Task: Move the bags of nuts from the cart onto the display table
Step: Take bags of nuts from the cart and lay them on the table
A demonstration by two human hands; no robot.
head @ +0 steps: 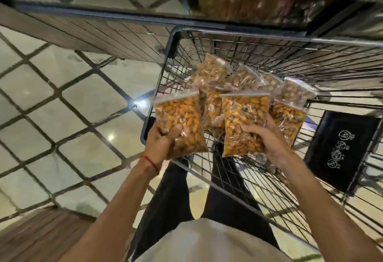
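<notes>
My left hand (163,140) grips a clear bag of orange-brown nuts (178,114) by its lower part, held above the cart's left rim. My right hand (267,137) holds a second bag of nuts (244,116) upright over the wire cart (259,35). Several more bags of nuts (213,71) lie in the cart basket beyond and beside the held ones. The display table (103,15) runs across the top of the view, blurred, just past the cart's far rim.
A black child-seat flap (339,149) with white symbols hangs on the cart at the right. Tiled floor (62,106) lies to the left. A wooden surface (37,237) shows at the bottom left. My legs stand against the cart's near side.
</notes>
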